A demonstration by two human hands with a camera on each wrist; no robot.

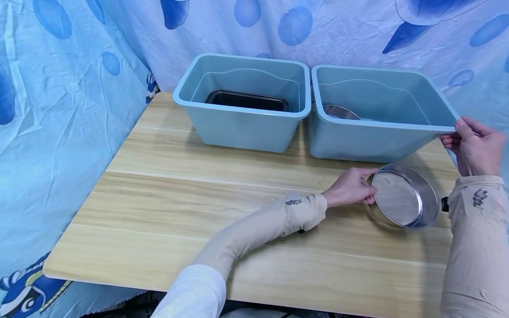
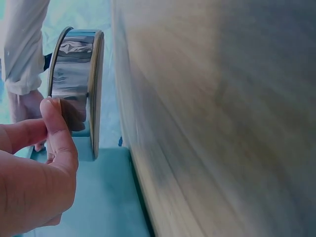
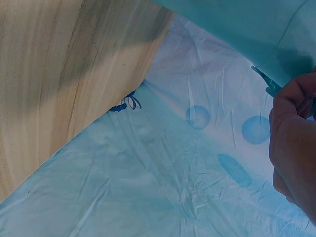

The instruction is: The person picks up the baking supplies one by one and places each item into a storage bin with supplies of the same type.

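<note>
My left hand [image 1: 351,186] pinches the rim of a round metal sieve [image 1: 399,198] with a fine mesh bottom, over the right part of the table. In the left wrist view the sieve [image 2: 74,74] appears side-on, thumb and fingertip at its edge, its shiny wall close above the wood. At the far right, my right hand [image 1: 479,143] grips the front right corner of the right blue bin [image 1: 370,143] by its rim. Inside that bin, a round metal piece [image 1: 341,112] shows partly; the front wall hides the rest.
A second blue bin [image 1: 242,128] stands to the left, with a black rectangular baking pan [image 1: 248,100] in it. Both bins are at the back of the wooden table [image 1: 179,212]. Blue patterned cloth [image 1: 75,110] hangs behind and at the left.
</note>
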